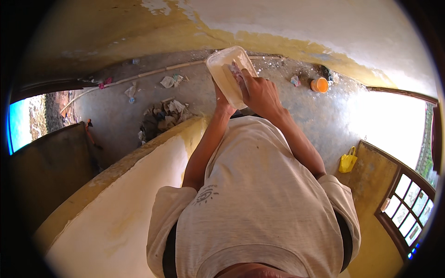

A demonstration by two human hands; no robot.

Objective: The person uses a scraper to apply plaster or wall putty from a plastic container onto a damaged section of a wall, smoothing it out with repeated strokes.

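A pale, translucent rectangular plastic tub (216,62) is held up in front of my chest, tilted, with whitish smears inside. My left hand (223,101) grips it from the left side and below; most of its fingers are hidden behind the tub. My right hand (260,92) reaches over the tub's right rim with its fingers closed. At those fingers, inside the tub, is a whitish-pink smeared piece (238,76), whose kind I cannot make out.
A patchy yellow and white wall (287,28) rises ahead. On the grey floor are an orange bucket (320,85), a bamboo pole (153,72), a heap of scraps (164,116) and a yellow bag (347,161). A low wall (125,185) runs along my left.
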